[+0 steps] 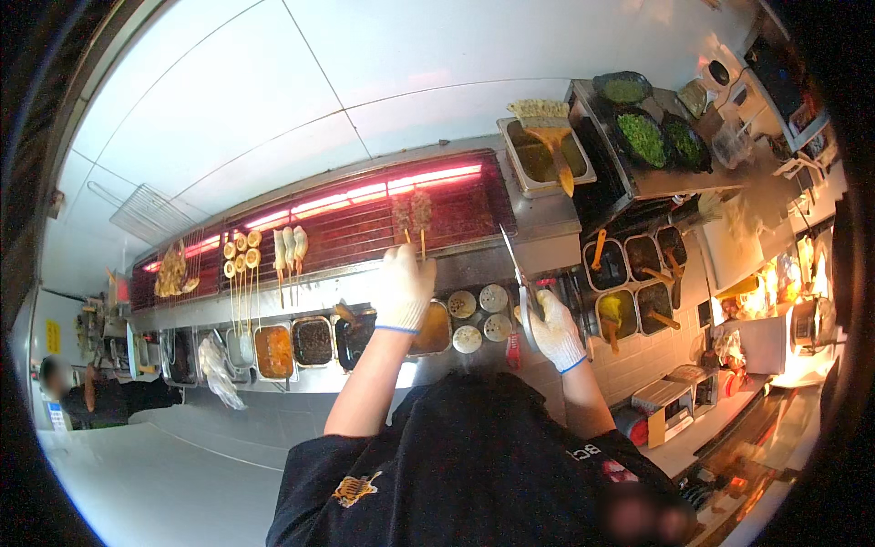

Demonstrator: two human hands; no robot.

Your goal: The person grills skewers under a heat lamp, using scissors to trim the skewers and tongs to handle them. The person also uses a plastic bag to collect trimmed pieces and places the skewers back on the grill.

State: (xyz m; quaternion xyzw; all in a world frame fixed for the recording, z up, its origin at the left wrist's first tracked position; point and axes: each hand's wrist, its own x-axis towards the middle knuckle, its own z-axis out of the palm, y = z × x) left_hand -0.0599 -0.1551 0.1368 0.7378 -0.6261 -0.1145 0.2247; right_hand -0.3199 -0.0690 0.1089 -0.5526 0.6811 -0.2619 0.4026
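My left hand point(405, 287), in a white knit glove, grips the sticks of two meat skewers point(412, 213). Their brown meat lies over the grate of a grill point(342, 229) with glowing red heating tubes. My right hand point(557, 325), gloved alike, holds metal scissors point(518, 273) by the handles, with the blades pointing up towards the grill's right end. To the left on the grate rest skewers of round slices point(240, 253), three pale skewers point(290, 247) and a flat browned piece point(174, 272) in a wire rack. Perforated-top shakers point(493, 299) stand between my hands.
Sauce pans point(275, 352) line the counter's front, beside a plastic bag point(217, 369). A wide brush point(552, 137) lies across a steel oil pan point(516, 164). Bowls of chopped greens point(642, 140) top a right-hand shelf. More sauce tubs point(618, 311) hold spoons. Another person point(113, 400) is far left.
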